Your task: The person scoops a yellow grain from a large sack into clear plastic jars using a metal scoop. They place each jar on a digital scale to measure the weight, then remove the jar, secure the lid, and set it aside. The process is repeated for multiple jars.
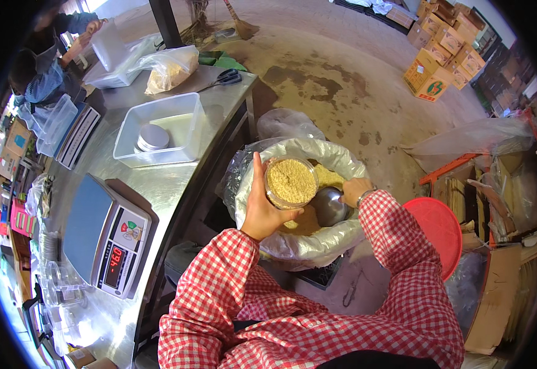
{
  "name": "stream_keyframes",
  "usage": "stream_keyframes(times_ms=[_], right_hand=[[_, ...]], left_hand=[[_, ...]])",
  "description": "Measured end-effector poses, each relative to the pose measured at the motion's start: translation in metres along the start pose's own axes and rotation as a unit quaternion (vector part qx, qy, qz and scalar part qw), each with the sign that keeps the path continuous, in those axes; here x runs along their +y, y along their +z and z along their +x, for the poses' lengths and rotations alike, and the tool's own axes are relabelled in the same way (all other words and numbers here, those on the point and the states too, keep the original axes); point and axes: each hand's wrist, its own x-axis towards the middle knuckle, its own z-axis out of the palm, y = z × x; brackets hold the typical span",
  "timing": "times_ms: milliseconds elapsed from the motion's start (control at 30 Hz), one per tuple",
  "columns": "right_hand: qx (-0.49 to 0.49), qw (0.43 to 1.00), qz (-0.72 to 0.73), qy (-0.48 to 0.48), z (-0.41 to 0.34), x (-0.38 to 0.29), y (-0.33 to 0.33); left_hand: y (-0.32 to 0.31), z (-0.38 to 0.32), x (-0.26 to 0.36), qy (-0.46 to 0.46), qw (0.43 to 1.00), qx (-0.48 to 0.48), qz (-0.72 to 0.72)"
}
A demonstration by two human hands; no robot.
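My left hand [268, 207] grips a round clear plastic jar [292, 181] filled to near its rim with yellowish granules. It is above the left part of an open, plastic-lined sack [305, 251], which holds more of the same granules [326, 176]. My right hand [356, 191] is closed around a rounded metal scoop [329, 206], whose bowl rests low inside the sack, right beside the jar. Left of the sack, a digital scale [107, 237] with a lit display and a bare platform stands on the steel table [171, 184].
A clear plastic tub [158, 157] with round lids [153, 137], black-handled scissors [227, 78] and a bag of tan material [171, 71] share the table. A co-worker [49, 83] stands at its far left end. To my right are a red round lid [437, 230] and an open cardboard box [494, 295].
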Motion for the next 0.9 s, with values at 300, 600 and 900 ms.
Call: stream_keyframes(times_ms=[300, 600, 900], right_hand=[[0.414, 0.717, 0.321, -0.460, -0.035, -0.071, -0.085], [0.321, 0.852, 0.274, -0.309, -0.033, -0.038, -0.077], [0.256, 0.803, 0.446, -0.301, -0.057, -0.083, -0.048]], left_hand=[[0.011, -0.007, -0.007, 0.017, 0.998, -0.025, 0.051], [0.009, -0.008, -0.011, 0.030, 0.997, -0.007, 0.072], [0.017, -0.016, -0.007, 0.057, 0.988, 0.009, 0.143]])
